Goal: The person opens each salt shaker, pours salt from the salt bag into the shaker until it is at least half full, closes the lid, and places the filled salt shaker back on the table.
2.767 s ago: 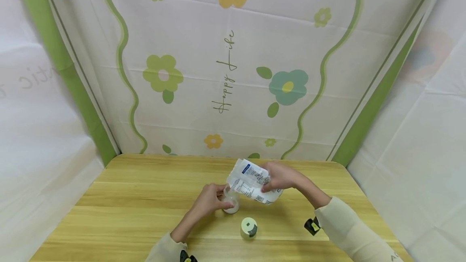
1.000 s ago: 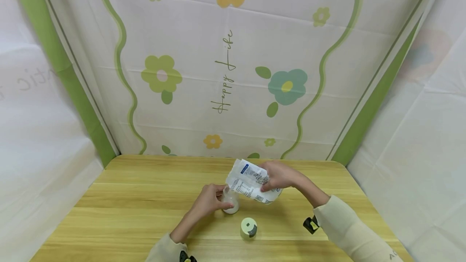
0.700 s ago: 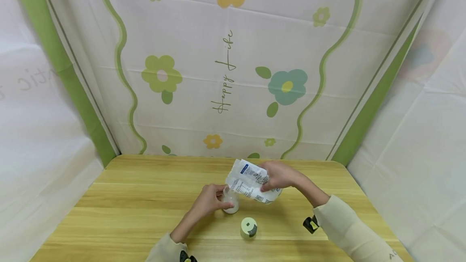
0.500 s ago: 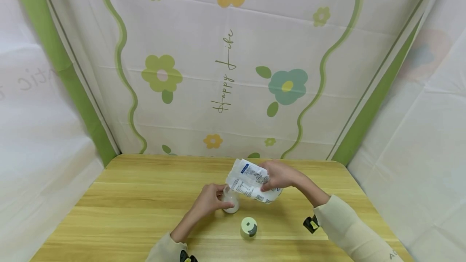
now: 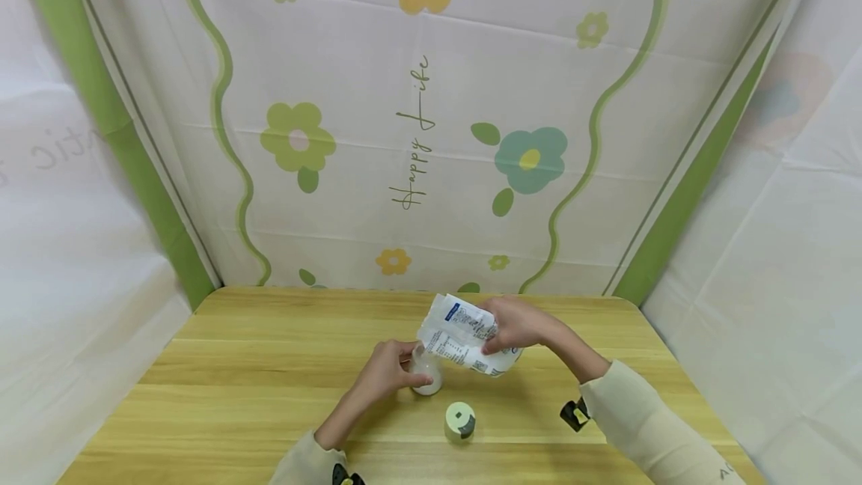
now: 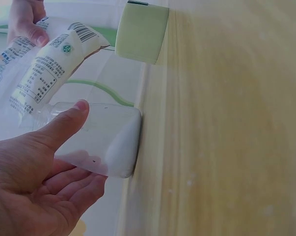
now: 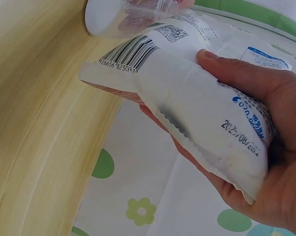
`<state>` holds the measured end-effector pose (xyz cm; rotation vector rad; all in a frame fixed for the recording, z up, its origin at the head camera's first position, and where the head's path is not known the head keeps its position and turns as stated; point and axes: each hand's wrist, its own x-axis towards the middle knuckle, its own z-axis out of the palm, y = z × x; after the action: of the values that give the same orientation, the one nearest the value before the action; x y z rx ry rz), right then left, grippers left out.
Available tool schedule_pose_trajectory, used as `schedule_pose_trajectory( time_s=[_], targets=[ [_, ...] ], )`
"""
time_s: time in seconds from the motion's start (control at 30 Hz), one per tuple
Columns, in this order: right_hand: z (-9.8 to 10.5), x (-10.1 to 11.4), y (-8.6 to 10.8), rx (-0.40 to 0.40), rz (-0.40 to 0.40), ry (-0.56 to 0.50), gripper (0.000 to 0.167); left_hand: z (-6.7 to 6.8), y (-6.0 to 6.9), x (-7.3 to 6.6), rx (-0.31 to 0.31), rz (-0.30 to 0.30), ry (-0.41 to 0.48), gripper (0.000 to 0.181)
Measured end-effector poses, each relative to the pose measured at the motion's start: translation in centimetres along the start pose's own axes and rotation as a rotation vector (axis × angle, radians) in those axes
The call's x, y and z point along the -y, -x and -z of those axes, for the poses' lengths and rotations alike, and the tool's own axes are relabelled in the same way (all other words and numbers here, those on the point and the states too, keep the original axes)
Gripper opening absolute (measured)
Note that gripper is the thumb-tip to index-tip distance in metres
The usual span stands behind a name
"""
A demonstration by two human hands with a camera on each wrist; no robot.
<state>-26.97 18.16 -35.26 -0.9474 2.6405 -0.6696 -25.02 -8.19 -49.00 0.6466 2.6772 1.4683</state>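
Observation:
My left hand (image 5: 387,373) holds a clear jar (image 6: 106,130) upright on the table, thumb on one side and fingers on the other. White, powder-like contents (image 6: 124,150) lie in its lower part. A white printed bag (image 5: 465,339) is gripped by my right hand (image 5: 515,324), thumb on the near face. It is tilted, its opened end down at the jar's mouth, which it partly covers. Close in front of the jar stands a pale green lid (image 5: 460,423) with a grey part, touched by neither hand. The fingers behind the bag are mostly hidden.
The wooden table (image 5: 256,373) has rounded far corners. A white curtain (image 5: 364,81) with flowers and lettering hangs behind it, with more white cloth at both sides. Black wrist devices (image 5: 575,416) sit at the sleeves.
Both hands, the bag, the jar and the lid keep nearly the same places. Only a slight shift of the head view shows.

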Motion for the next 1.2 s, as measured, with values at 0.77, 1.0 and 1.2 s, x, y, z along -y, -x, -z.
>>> schedule_pose_trajectory(
  time_s=[0.77,1.0,1.2],
  targets=[
    [0.15,0.05,-0.21,0.029,0.013,-0.007,0.038,0.04,0.14,-0.06,-0.002,-0.003,-0.012,0.063],
    [0.40,0.24,-0.25,0.030,0.027,0.012,0.039,0.09,0.06,-0.13,-0.002,0.004,-0.002,0.064],
    [0.48,0.15,-0.28,0.026,0.030,0.018,0.039,0.12,0.08,-0.20,-0.004,-0.008,-0.006,0.064]
  ],
)
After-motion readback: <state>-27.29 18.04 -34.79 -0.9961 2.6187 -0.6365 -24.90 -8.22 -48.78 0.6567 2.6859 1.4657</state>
